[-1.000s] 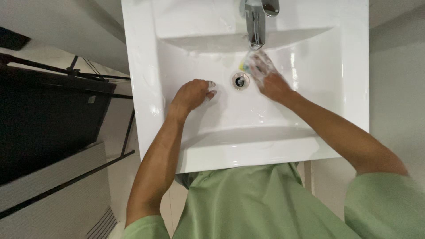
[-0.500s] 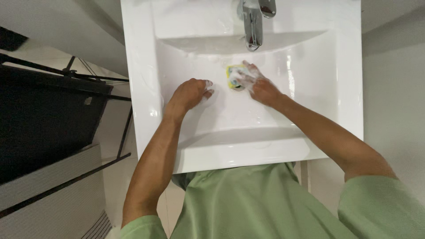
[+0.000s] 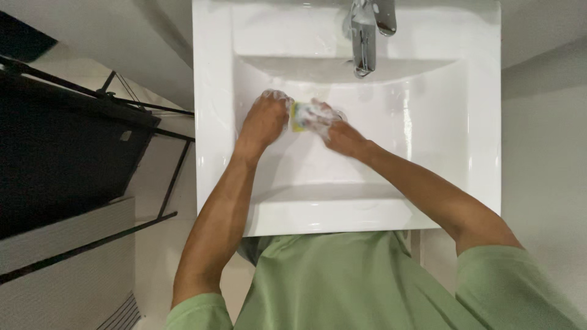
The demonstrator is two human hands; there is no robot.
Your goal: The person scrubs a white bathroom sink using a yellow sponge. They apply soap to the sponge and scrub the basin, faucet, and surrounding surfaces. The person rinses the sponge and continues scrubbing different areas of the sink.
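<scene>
I see my right hand (image 3: 339, 131) gripping the soapy yellow sponge (image 3: 299, 116) in the white sink (image 3: 428, 153); my curled left hand (image 3: 264, 119) touches its left edge.

Bright, even overhead light fills the white sink (image 3: 428, 122), with glare streaks on its glossy rim. The dark rack (image 3: 61, 140) at left sits dim; edges bend slightly.

Your right hand (image 3: 333, 131) presses a soapy yellow sponge (image 3: 301, 116) against the white sink (image 3: 428, 140) basin floor, below the chrome tap (image 3: 365, 36). Your left hand (image 3: 264, 119) rests fisted just beside the sponge, toward the basin's left wall.
</scene>
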